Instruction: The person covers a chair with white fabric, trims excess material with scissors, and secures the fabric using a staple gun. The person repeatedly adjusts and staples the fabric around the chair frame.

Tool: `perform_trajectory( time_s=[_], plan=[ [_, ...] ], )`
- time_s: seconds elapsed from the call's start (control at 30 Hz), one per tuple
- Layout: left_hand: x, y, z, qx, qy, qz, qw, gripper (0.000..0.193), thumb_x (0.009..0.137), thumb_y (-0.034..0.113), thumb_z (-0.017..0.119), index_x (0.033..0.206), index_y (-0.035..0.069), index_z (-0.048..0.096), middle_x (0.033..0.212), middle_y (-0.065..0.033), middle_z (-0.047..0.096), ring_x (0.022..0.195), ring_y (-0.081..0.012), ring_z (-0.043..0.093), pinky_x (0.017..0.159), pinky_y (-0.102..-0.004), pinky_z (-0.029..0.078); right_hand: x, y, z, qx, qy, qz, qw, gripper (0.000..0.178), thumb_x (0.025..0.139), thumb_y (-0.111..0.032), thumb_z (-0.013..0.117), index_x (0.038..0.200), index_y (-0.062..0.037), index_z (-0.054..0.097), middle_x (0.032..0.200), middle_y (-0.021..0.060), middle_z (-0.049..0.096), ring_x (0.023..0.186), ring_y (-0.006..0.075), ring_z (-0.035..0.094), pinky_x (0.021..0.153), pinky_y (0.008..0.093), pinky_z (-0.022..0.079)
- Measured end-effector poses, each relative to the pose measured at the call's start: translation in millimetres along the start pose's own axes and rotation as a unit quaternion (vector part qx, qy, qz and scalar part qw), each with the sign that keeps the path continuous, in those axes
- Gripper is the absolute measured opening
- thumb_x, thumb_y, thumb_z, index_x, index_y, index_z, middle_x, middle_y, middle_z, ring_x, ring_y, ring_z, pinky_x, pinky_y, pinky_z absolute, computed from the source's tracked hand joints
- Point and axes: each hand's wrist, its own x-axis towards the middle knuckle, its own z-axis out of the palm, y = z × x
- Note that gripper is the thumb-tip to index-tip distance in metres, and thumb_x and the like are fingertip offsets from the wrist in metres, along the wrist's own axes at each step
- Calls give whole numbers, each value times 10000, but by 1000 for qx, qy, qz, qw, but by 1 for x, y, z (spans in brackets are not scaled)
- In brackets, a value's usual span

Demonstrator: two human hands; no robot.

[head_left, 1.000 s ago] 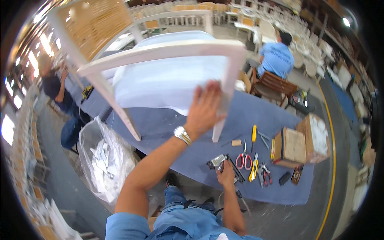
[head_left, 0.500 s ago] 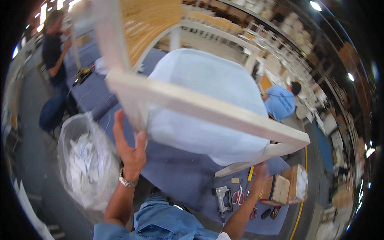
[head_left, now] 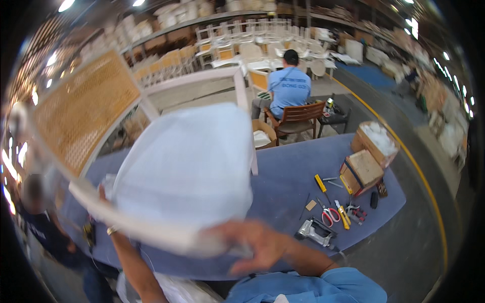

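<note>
A pale wooden armchair (head_left: 239,91), with a woven cane back (head_left: 83,111) and a seat (head_left: 184,166) covered in white cloth, stands tilted in front of me over the blue-covered table. My right hand (head_left: 257,245) grips the near end of its armrest (head_left: 166,240), blurred by motion. Against the chair's left side, behind the armrest, is my left hand (head_left: 102,204); it holds the frame there, most of its fingers hidden.
On the table (head_left: 283,177) lie a staple gun (head_left: 316,232), red-handled scissors (head_left: 330,214), a yellow cutter (head_left: 342,214), a yellow-handled screwdriver (head_left: 320,183) and pliers (head_left: 356,213). Two boxes stand behind. One co-worker (head_left: 290,83) sits beyond the table, another (head_left: 50,232) is at left.
The armchair has turned and shifted left and lower in view. My right hand has come onto the armrest's end. My left hand has moved along the chair's side. The view has swung right.
</note>
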Motion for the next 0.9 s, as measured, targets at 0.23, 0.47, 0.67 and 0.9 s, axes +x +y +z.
perform_trajectory(
  time_s=[0.23,0.47,0.67,0.9],
  plan=[
    [-6,28,-2,-66,-188,-314,928,882,967,522,597,1530,-61,248,1475,-246,431,1296,-305,496,1069,-392,422,16,46,-167,-220,352,-5,910,408,881,-135,704,1264,-21,619,1303,130,638,1158,273,635,977,372,506],
    [-190,212,-64,-54,-193,-189,961,948,947,679,445,1539,-27,219,1505,-214,415,1350,-326,460,1117,-455,362,122,187,-292,-49,344,85,934,560,924,-356,709,1326,-7,535,1173,164,671,1033,199,659,892,354,529],
    [-286,330,-98,25,-110,-45,993,945,930,736,376,1515,-3,301,1480,-187,474,1375,-330,440,1153,-508,309,125,213,-283,126,276,149,941,371,915,-346,694,1000,13,649,675,95,652,506,157,619,460,271,497],
    [-247,326,-143,10,-151,-76,986,830,944,628,428,1548,82,263,1496,-197,457,1365,-367,442,1140,-471,358,96,179,-256,108,355,123,921,334,922,-346,681,900,-18,621,656,92,628,509,160,607,479,277,496]
  ],
)
